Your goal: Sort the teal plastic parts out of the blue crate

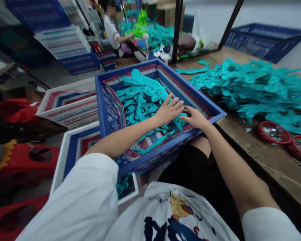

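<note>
The loose turquoise flat plastic pieces (140,107) lie heaped in the blue slatted plastic crate (102,110), mostly toward its left and far edges, with a few near its near edge; the left hand (168,112) lies palm down over them, fingers extended and not closed on anything; the right hand (197,117) is just inside the crate's right-hand part, thumb and fingers apart, though whether it touches a piece cannot be told.

The likeliest trouble is a spill; the crate sits askew, its right corner by the near edge of the brown wooden table (261,157), its left side above a white plastic crate (62,167), and what bears its weight is hidden; a hard press near one edge could tip it. Pieces overlap and seem tangled, so lifting one could drag others over the rim.

On the table, the big turquoise pile (253,87) hangs close to the near edge, beside a red round basket of small metallic parts (274,132); a knock from the crate's corner or the right forearm could send pieces sliding into it.
</note>
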`<state>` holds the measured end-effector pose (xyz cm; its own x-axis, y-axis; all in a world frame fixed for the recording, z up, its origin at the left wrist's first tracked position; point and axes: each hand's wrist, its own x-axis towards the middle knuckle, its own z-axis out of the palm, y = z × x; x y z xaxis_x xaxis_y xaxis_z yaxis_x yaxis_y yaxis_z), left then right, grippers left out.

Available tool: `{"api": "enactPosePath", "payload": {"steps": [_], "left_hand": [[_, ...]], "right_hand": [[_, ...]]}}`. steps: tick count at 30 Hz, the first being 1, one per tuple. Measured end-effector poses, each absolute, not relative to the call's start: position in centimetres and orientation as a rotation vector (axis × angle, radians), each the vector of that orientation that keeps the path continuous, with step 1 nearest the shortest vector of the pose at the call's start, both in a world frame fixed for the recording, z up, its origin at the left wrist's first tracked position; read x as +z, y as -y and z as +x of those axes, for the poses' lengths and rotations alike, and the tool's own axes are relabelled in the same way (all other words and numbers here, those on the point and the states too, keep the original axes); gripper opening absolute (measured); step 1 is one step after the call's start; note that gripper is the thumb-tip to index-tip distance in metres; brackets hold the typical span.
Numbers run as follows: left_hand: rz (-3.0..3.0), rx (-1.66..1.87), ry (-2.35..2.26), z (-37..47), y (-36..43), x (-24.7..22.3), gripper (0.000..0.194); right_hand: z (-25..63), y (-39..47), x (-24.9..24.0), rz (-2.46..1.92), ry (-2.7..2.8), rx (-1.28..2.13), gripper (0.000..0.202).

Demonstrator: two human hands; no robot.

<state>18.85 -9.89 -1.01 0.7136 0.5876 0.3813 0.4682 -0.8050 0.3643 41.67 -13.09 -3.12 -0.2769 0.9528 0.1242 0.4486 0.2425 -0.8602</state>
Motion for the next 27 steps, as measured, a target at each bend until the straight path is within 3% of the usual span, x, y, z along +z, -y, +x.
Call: {"api": "enactPosePath", "payload": {"steps": [3, 5, 10, 16, 20, 23, 27], "left_hand": [[2.222, 1.381, -1.076, 17.6, 14.5, 1.3, 0.045], [1.7, 1.593, -1.151, 16.8, 17.6, 1.7, 0.058], [1.027, 1.194, -0.793, 15.9, 24.0, 2.6, 0.078], [1.036, 1.362, -0.712, 14.2, 27.6, 5.1, 0.1], [1.083, 1.336, -0.671, 12.6, 28.5, 5.7, 0.099], [1.041, 1.325, -0.628, 12.7, 28.8, 5.5, 0.095], [0.969, 1.454, -0.714, 14.1, 28.7, 5.1, 0.081]], "right_hand": [[38.0, 16.1, -1.8, -1.12, 1.317, 1.086, 0.081], [34.8, 18.5, -1.3, -1.015, 1.155, 1.163, 0.085], [28.4, 23.3, -0.4, -0.908, 1.17, 1.208, 0.082], [27.3, 27.1, 2.1, -0.974, 1.275, 0.929, 0.074], [26.6, 29.2, 4.3, -0.853, 1.134, 1.113, 0.065], [26.2, 29.3, 5.5, -0.797, 1.018, 1.365, 0.075], [25.6, 28.7, 5.6, -0.838, 1.077, 1.155, 0.065]]}}
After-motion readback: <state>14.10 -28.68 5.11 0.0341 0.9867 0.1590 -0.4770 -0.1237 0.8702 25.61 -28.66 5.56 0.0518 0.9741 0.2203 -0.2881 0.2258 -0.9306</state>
